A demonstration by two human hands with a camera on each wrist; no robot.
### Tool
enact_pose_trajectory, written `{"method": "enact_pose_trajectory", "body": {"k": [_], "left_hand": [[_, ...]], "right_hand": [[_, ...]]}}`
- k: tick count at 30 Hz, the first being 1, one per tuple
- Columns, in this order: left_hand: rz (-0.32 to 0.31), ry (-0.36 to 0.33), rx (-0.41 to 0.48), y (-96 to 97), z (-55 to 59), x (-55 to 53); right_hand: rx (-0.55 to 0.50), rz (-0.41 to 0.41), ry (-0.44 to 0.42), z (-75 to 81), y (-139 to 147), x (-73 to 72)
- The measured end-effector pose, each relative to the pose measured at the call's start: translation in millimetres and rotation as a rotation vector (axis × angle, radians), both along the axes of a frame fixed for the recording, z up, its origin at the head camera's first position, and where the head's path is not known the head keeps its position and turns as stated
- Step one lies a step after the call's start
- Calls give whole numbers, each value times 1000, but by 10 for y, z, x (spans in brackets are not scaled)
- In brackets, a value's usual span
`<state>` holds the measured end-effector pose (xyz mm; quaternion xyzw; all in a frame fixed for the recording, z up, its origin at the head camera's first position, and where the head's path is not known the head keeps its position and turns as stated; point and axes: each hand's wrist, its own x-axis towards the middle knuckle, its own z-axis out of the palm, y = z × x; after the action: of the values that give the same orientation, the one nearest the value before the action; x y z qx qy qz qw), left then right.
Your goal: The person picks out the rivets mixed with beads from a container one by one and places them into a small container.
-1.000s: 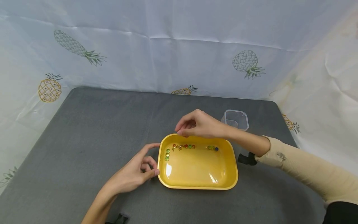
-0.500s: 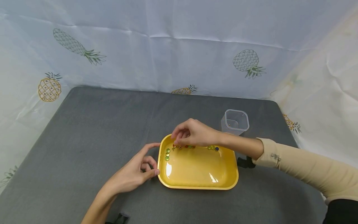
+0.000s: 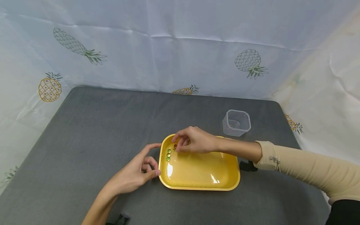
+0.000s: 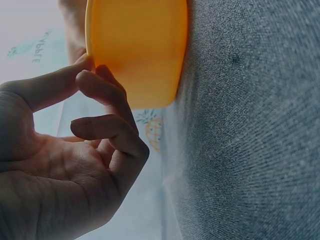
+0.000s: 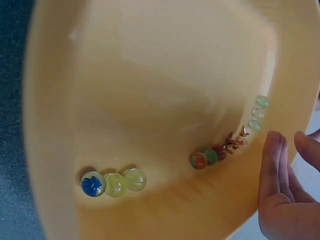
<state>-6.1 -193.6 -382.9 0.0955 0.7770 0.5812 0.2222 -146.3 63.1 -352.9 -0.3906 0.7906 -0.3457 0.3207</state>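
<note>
A yellow tray (image 3: 194, 175) lies on the table with marbles and small gold charms in it. My left hand (image 3: 135, 175) touches the tray's left rim with index finger and thumb; its other fingers bend loosely. Inside the tray's far left part, my right hand (image 3: 198, 140) hovers low and hides most of the far row in the head view. In the right wrist view its fingers (image 5: 272, 160) are fairly straight, thumb apart, nothing between them. Nearby are gold charms (image 5: 232, 143) among reddish and green marbles, three pale green marbles (image 5: 258, 113), two yellow marbles (image 5: 115, 184) and a blue marble (image 5: 93, 184).
Behind the tray on the right stands a clear plastic container (image 3: 237, 123) with a tiny gold-coloured speck inside. A grey cloth covers the table (image 3: 118, 125). Pineapple-print curtains (image 3: 168, 56) hang behind and at both sides.
My right hand has come down from above the far rim into the tray, over the row of marbles and charms. The left hand and the tray stay where they were.
</note>
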Motion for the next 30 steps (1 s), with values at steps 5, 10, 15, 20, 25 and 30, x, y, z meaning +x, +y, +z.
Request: {"method": "enact_pose_trajectory", "body": {"k": [5,10,15,20,25,30], "left_hand": [[-3,5,9,-4,-11,0],[0,6,4,-3,-9,6],[1,8,3,1,-10,8],[2,12,6,3,-12,9],[2,15,6,3,-13,10],[2,19,5,2,-20,10]], "right_hand": [[14,27,13,-54,6,14],[36,46,1,-115,15,34],[63,47,-21,-151,27,37],[79,38,-38,-191,47,41],[79,38,-28,-207,53,59],[80,33,-15,-215,54,67]]}}
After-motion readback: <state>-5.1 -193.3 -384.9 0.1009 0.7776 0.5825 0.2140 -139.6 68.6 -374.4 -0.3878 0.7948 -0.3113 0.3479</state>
